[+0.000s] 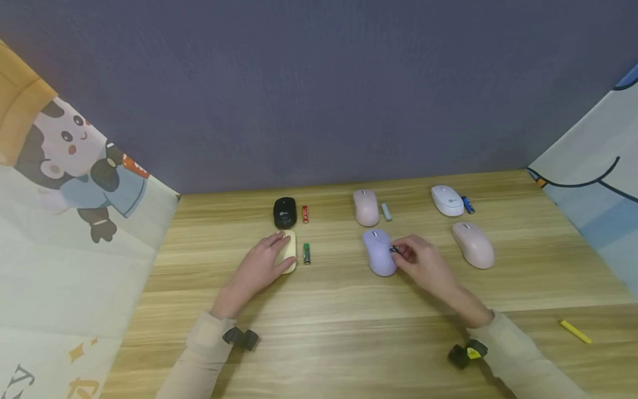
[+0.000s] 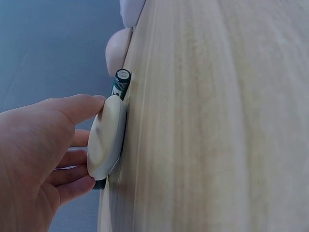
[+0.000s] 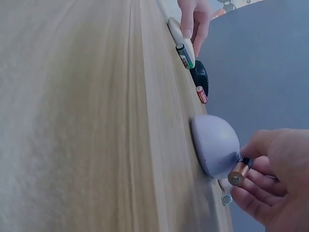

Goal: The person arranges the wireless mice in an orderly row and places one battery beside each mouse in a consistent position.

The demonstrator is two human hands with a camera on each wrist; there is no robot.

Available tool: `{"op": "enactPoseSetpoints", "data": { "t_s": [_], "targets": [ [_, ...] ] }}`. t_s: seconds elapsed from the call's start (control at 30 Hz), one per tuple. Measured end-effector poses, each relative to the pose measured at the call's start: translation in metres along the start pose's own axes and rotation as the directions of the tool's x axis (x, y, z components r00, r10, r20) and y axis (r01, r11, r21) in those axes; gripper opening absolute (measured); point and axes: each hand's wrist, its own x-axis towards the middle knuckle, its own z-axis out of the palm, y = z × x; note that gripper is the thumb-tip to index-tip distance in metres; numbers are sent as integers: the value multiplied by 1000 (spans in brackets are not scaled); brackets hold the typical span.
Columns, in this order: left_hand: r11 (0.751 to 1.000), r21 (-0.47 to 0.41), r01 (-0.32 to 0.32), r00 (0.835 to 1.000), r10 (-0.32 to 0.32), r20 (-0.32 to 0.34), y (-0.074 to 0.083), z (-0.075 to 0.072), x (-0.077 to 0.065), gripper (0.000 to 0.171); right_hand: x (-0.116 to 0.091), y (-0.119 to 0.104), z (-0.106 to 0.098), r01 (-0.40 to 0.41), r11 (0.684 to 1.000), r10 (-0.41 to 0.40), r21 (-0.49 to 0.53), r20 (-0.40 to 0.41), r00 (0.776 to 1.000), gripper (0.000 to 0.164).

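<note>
My left hand [image 1: 256, 264] grips a pale yellow computer mouse [image 1: 291, 252] on the table, thumb at one side and fingers at the other. A green battery [image 1: 307, 254] lies just right of that mouse. Between the thumb and fingers of my right hand [image 1: 426, 265] is a black and copper battery [image 3: 240, 172], pinched at the right side of a purple mouse [image 1: 380, 252]. The purple mouse rests on the table with its buttons facing away from me.
Along the back stand a black mouse [image 1: 285, 213] by a red battery [image 1: 305, 214], a pink mouse [image 1: 366, 208] by a pale battery [image 1: 386, 212], and a white mouse [image 1: 447, 200] by a blue battery [image 1: 468, 204]. Another pink mouse [image 1: 473, 245] and a yellow stick [image 1: 575, 331] lie right.
</note>
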Motion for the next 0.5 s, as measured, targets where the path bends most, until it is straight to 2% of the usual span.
{"op": "enactPoseSetpoints", "data": {
  "t_s": [0.3, 0.5],
  "targets": [
    [1000, -2, -1, 1000, 1, 3, -1, 0, -1, 64, 5, 7, -3, -159, 986, 161, -44, 34, 986, 18],
    [1000, -9, 0, 1000, 0, 2, 0, -1, -1, 64, 7, 10, -4, -230, 972, 232, -41, 56, 971, 18]
  ]
}}
